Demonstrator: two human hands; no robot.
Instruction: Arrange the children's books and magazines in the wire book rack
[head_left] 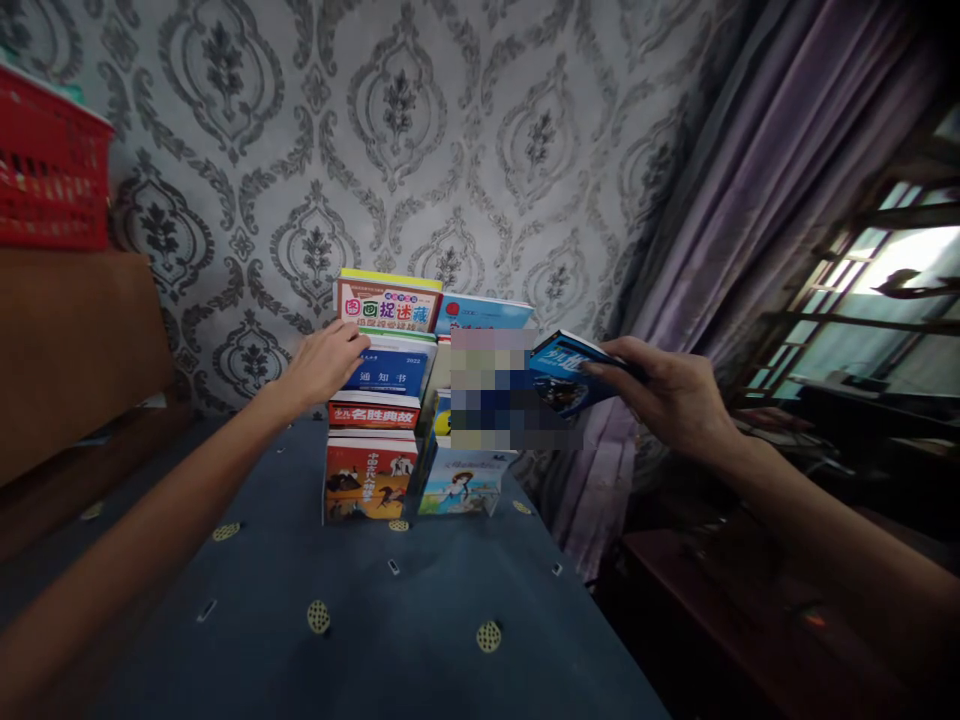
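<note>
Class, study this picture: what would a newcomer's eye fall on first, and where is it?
Probably the colourful books, ranked in two columns at the centre before a patterned grey wall. Next, perhaps, the blue book that the right hand holds beside the right column, with the left hand at the left column. The bright red basket at the upper left edge also stands out.

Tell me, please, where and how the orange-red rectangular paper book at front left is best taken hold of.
Probably pinch the orange-red book by its upper edge, from above: it stands cover outward, that edge exposed, with a red rectangular paper book behind.
</note>
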